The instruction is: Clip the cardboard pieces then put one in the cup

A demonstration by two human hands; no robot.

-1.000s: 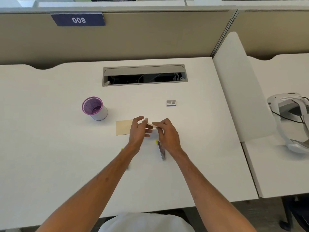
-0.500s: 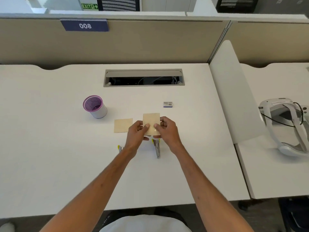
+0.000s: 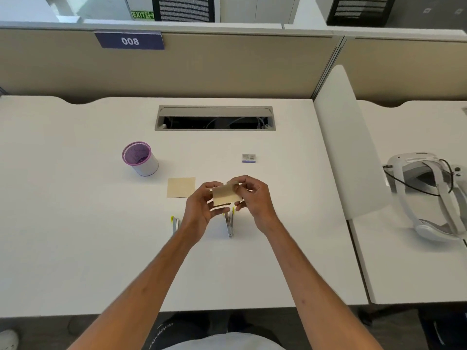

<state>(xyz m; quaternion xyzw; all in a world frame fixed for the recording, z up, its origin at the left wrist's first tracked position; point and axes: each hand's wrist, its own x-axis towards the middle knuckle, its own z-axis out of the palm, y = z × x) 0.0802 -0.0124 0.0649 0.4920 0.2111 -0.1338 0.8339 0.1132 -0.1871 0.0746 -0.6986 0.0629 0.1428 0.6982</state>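
Observation:
Both hands hold a small tan paper sheet [image 3: 225,196] above the white desk [image 3: 75,223]. My left hand [image 3: 201,208] grips its left edge with curled fingers. My right hand [image 3: 252,198] pinches its right edge between thumb and fingers. The sheet is tilted and bent between them. A second tan sheet [image 3: 181,187] lies flat on the desk just left of my hands. Below my hands lie two metal staplers with yellow tips, one [image 3: 175,224] beside my left wrist, the other [image 3: 230,222] between my wrists.
A purple-rimmed mesh cup [image 3: 140,158] stands at the left. A small staple box [image 3: 249,158] sits behind my right hand. An open cable tray [image 3: 214,118] lies at the back. A white divider [image 3: 346,142] separates the neighbouring desk, where a headset [image 3: 429,193] rests.
The sheet held flat in both hands half a second ago is now lifted, tilted and bent. My hands have risen a little off the desk. The camera has tipped upward.

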